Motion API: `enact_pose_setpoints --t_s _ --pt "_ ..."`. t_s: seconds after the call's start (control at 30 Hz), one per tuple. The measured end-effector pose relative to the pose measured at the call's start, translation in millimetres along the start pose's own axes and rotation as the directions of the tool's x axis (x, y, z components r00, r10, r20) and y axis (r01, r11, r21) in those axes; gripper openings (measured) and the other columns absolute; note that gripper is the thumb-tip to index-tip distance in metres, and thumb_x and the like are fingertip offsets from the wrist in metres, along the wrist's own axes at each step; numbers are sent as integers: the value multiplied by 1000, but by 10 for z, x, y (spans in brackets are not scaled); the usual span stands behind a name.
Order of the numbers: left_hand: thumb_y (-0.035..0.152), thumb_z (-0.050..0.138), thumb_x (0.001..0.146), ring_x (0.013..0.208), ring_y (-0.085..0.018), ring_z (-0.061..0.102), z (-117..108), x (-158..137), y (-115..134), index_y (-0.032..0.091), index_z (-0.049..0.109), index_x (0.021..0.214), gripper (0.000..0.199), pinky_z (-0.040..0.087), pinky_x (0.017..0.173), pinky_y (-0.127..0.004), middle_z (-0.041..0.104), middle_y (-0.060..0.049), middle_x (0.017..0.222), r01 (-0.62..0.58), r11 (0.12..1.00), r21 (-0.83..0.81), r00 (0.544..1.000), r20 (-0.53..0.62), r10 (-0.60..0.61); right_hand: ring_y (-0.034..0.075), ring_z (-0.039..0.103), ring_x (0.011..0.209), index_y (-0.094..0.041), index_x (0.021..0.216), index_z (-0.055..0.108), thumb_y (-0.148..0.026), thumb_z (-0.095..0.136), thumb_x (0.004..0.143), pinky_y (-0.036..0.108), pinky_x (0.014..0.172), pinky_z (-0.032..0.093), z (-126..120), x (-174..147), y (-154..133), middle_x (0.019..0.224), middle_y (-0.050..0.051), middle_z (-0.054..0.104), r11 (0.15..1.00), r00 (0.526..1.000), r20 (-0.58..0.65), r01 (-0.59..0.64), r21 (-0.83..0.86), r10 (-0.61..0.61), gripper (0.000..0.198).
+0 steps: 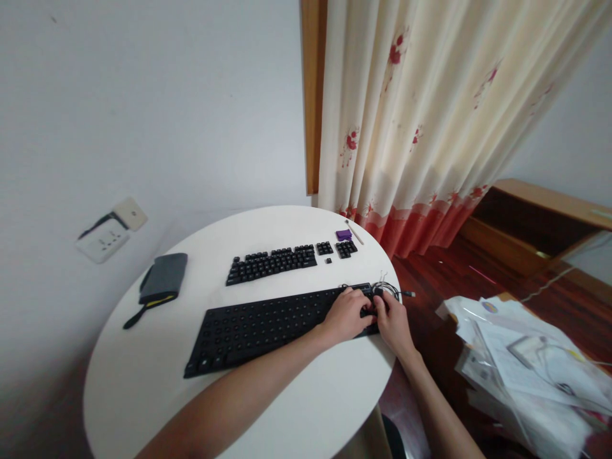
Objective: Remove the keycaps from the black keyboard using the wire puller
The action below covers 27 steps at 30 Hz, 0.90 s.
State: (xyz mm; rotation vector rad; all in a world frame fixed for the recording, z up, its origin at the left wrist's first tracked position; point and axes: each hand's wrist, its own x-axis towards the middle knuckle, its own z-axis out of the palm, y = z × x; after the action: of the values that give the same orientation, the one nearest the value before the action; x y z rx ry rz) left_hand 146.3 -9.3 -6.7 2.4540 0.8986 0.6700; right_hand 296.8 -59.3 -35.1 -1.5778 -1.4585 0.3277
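Observation:
A black keyboard (258,328) with its keycaps off most of its surface lies tilted across the white round table (157,382). Over its right end is my left hand (348,313), fingers bent down and closed at the number-pad area; what they pinch is hidden. Just beside it, my right hand (394,322) grips a small black piece with thin metal wires pointing away, which looks like a keycap puller (378,292). Behind the keyboard, removed keycaps (272,264) sit in keyboard order, with smaller groups to the right and one single keycap (328,260) apart.
A coiled black cable (394,290) reaches over the table's right edge. At the back right lie a purple item (343,235) and a thin brush (354,233). On the left rests a grey pouch (163,277) with a strap. Plastic bags and papers (526,363) are piled right of the table.

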Motion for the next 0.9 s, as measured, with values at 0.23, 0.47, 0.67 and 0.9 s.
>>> enact_pose_setpoints --t_s 0.23,0.47,0.67,0.9 --pt "20 69 79 87 -19 57 -30 -7 31 19 65 82 5 45 82 -31 66 -2 87 1 991 -136 1000 -29 -5 17 47 62 -21 75 46 -33 42 97 28 58 34 -21 9 -91 68 0 51 993 996 -55 69 93 -64 25" --pt "13 64 85 99 -19 56 -106 -55 90 20 61 99 16 45 93 -35 65 -3 101 -43 984 -174 984 -177 12 18 52 65 -20 83 51 -34 41 98 29 62 38 37 6 -62 73 2 59 996 990 -133 53 68 -43 23" --pt "14 56 92 101 -19 54 -109 -105 171 21 56 107 16 44 95 -37 62 -3 105 -117 980 161 983 -122 137 17 50 63 -20 80 51 -36 43 98 28 60 37 41 -14 -39 68 0 54 995 989 -131 77 60 -68 25" --pt "22 58 93 103 -22 52 -97 -136 189 20 61 108 15 44 90 -38 59 -4 106 -152 941 303 973 -121 196 15 46 59 -20 78 50 -35 44 97 27 57 34 6 -16 -75 67 -1 51 991 987 -140 98 95 -84 26"
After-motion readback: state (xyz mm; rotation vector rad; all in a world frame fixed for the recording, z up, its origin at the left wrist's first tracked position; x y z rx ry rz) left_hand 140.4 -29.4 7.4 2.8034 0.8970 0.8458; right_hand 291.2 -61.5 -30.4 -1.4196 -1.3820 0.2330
